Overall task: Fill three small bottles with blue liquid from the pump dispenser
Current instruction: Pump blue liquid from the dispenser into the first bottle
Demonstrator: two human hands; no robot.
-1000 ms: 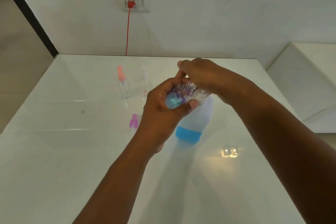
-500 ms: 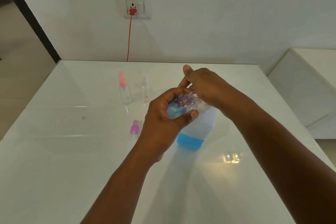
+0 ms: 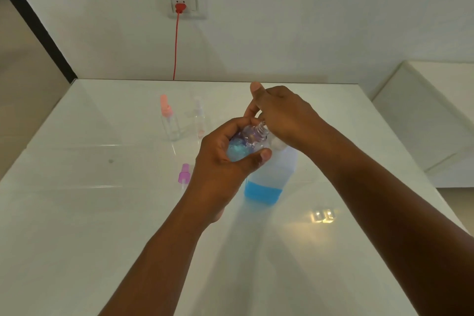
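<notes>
My left hand (image 3: 220, 161) grips a small clear bottle (image 3: 246, 143), uncapped, tilted and partly filled with blue liquid. Its neck points right, up against the white pump head (image 3: 278, 145) of the dispenser (image 3: 272, 174), a translucent bottle with a low band of blue liquid at its base. My right hand (image 3: 284, 113) lies over the pump head with fingers curled down round it and the thumb raised. Two more small bottles stand behind on the left: one with a pink sprayer (image 3: 168, 123) and one with a clear cap (image 3: 198, 120). A purple spray cap (image 3: 184, 177) lies loose beside my left wrist.
The glossy white table (image 3: 102, 213) reaches back to a white wall. A red cable (image 3: 176, 46) hangs from a wall socket (image 3: 183, 0) down behind the table. A white cabinet (image 3: 436, 115) stands off the table's right edge.
Both hands stay at the dispenser with the small bottle held to the nozzle. My right thumb has lifted higher. The view has shifted slightly.
</notes>
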